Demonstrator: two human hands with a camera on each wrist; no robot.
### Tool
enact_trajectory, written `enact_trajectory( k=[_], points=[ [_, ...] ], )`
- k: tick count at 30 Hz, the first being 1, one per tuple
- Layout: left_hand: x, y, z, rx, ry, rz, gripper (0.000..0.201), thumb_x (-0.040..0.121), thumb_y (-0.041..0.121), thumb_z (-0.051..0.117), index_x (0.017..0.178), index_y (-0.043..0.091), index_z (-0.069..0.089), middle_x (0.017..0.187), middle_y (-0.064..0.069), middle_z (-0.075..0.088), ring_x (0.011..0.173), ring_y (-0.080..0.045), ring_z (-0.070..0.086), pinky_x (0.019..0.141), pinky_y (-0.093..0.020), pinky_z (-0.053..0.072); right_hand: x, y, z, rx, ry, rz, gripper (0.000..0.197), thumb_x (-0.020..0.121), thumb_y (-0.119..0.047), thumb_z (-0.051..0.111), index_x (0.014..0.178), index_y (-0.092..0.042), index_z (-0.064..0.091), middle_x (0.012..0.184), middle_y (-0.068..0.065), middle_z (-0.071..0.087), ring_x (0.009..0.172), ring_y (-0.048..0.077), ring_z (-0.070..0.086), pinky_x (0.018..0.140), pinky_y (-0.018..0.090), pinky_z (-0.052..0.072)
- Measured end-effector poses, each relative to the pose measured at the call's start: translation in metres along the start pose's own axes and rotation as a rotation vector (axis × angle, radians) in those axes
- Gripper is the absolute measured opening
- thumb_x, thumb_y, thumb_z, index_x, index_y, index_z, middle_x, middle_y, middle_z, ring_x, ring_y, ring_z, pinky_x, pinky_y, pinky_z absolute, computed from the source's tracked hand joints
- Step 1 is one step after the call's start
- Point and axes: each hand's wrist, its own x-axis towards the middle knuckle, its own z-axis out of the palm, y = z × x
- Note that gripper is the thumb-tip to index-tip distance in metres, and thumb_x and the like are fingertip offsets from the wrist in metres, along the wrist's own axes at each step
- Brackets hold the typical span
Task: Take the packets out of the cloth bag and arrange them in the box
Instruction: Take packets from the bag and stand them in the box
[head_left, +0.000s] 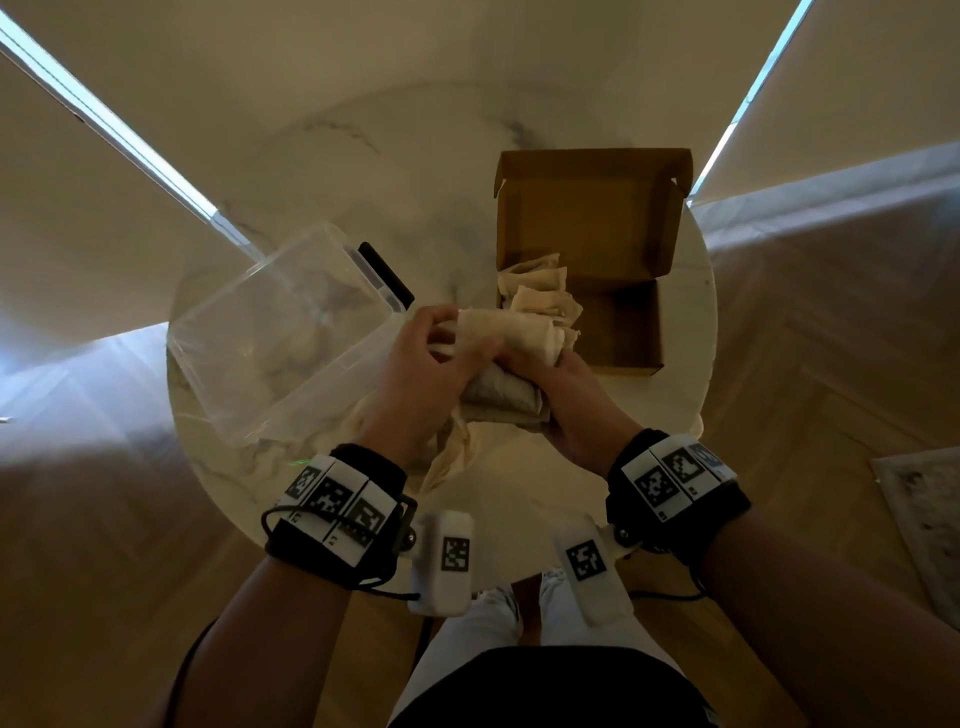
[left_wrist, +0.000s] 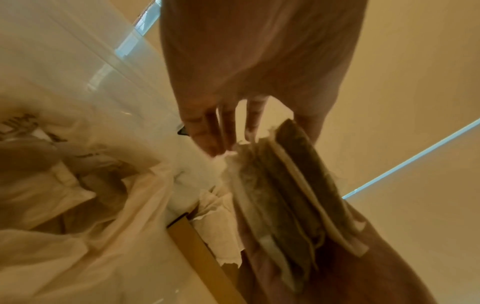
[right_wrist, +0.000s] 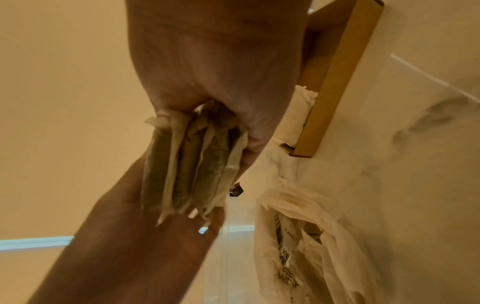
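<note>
Both hands hold one stack of pale paper packets (head_left: 511, 338) above the middle of the round marble table (head_left: 519, 467). My left hand (head_left: 441, 338) curls over the stack's left end, fingers (left_wrist: 207, 133) on one side and thumb on the other. My right hand (head_left: 545, 379) grips the stack from below and the right. The wrist views show the packets (left_wrist: 285, 195) (right_wrist: 192, 164) edge-on between the two palms. The cream cloth bag (head_left: 452, 452) lies crumpled on the table under the hands. The open cardboard box (head_left: 623, 322) stands just beyond, with several packets (head_left: 535, 291) piled in its left part.
A clear plastic container (head_left: 280, 332) lies tilted on the table's left side, with a dark flat object (head_left: 387, 275) beyond it. The box lid (head_left: 587, 208) stands open toward the far edge. Wooden floor surrounds the table.
</note>
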Motion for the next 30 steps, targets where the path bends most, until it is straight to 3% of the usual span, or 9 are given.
enact_trajectory(
  k=[4, 7, 10, 12, 16, 19, 24, 27, 30],
  points=[
    [-0.004, -0.009, 0.006, -0.149, -0.288, -0.173, 0.052, 0.082, 0.047, 0.065, 0.125, 0.023, 0.050, 0.105, -0.001, 0.068, 0.086, -0.019, 0.070, 0.063, -0.031, 0.056, 0.000, -0.008, 0.003, 0.002, -0.008, -0.041, 0.019, 0.097, -0.020, 0.056, 0.114, -0.027, 0.061, 0.120, 0.010, 0.068, 0.108, 0.027, 0.067, 0.093, 0.052, 0.052],
    [-0.001, -0.015, 0.006, -0.206, -0.285, -0.153, 0.044, 0.085, 0.036, 0.067, 0.123, 0.019, 0.055, 0.105, -0.007, 0.070, 0.085, -0.021, 0.072, 0.062, -0.033, 0.058, 0.004, -0.011, -0.002, -0.144, -0.003, -0.059, 0.016, 0.094, -0.026, 0.060, 0.110, -0.028, 0.063, 0.118, 0.008, 0.069, 0.108, 0.023, 0.067, 0.095, 0.049, 0.053],
    [0.002, -0.020, 0.003, -0.194, -0.294, -0.133, 0.032, 0.084, 0.029, 0.070, 0.113, 0.025, 0.058, 0.107, -0.003, 0.069, 0.089, -0.016, 0.070, 0.062, -0.032, 0.058, 0.006, -0.023, -0.016, -0.464, -0.030, -0.126, 0.020, 0.089, -0.024, 0.068, 0.109, -0.023, 0.066, 0.110, 0.003, 0.072, 0.101, 0.011, 0.068, 0.090, 0.032, 0.056],
    [0.004, -0.022, 0.003, -0.118, -0.317, -0.092, 0.029, 0.083, 0.028, 0.072, 0.108, 0.031, 0.057, 0.103, 0.001, 0.069, 0.085, -0.012, 0.069, 0.060, -0.028, 0.057, 0.008, -0.037, -0.027, -0.703, -0.061, -0.149, 0.032, 0.082, -0.025, 0.076, 0.111, -0.016, 0.066, 0.105, 0.001, 0.072, 0.096, 0.010, 0.068, 0.084, 0.026, 0.056],
    [0.010, -0.023, 0.008, -0.007, -0.342, -0.020, 0.038, 0.083, 0.028, 0.074, 0.116, 0.027, 0.055, 0.099, 0.006, 0.068, 0.068, -0.001, 0.067, 0.054, -0.018, 0.052, 0.021, -0.052, -0.036, -1.051, -0.097, -0.175, 0.055, 0.071, -0.034, 0.084, 0.117, -0.012, 0.063, 0.108, 0.001, 0.069, 0.098, 0.013, 0.064, 0.088, 0.035, 0.054],
    [0.018, -0.028, 0.011, 0.042, -0.357, -0.012, 0.047, 0.081, 0.033, 0.074, 0.123, 0.026, 0.055, 0.104, 0.005, 0.067, 0.076, -0.007, 0.067, 0.059, -0.022, 0.055, 0.032, -0.053, -0.040, -1.148, -0.133, -0.202, 0.054, 0.070, -0.038, 0.084, 0.113, -0.011, 0.065, 0.104, 0.002, 0.070, 0.096, 0.014, 0.064, 0.088, 0.038, 0.054],
    [0.029, -0.040, 0.007, 0.079, -0.223, -0.053, 0.040, 0.082, 0.046, 0.068, 0.116, 0.028, 0.057, 0.104, 0.008, 0.062, 0.090, -0.011, 0.063, 0.077, -0.033, 0.057, 0.041, -0.061, -0.050, -1.192, -0.076, -0.245, 0.048, 0.072, -0.035, 0.084, 0.111, -0.014, 0.067, 0.099, -0.007, 0.068, 0.090, 0.005, 0.062, 0.081, 0.026, 0.051],
    [0.029, -0.057, -0.012, 0.251, -0.031, -0.072, 0.024, 0.089, 0.047, 0.059, 0.095, 0.024, 0.060, 0.090, 0.005, 0.064, 0.081, -0.013, 0.063, 0.077, -0.032, 0.054, 0.044, -0.080, -0.072, -1.286, 0.051, -0.309, 0.035, 0.076, -0.032, 0.080, 0.104, -0.019, 0.064, 0.087, -0.014, 0.060, 0.079, -0.001, 0.056, 0.070, 0.019, 0.044],
    [0.023, -0.075, -0.026, 0.522, 0.040, -0.059, 0.017, 0.094, 0.033, 0.055, 0.085, 0.020, 0.062, 0.077, 0.004, 0.066, 0.071, -0.015, 0.062, 0.072, -0.033, 0.053, 0.052, -0.103, -0.097, -1.384, 0.201, -0.385, 0.036, 0.078, -0.032, 0.079, 0.106, -0.015, 0.064, 0.089, -0.007, 0.060, 0.079, 0.009, 0.058, 0.071, 0.025, 0.045]
  ],
)
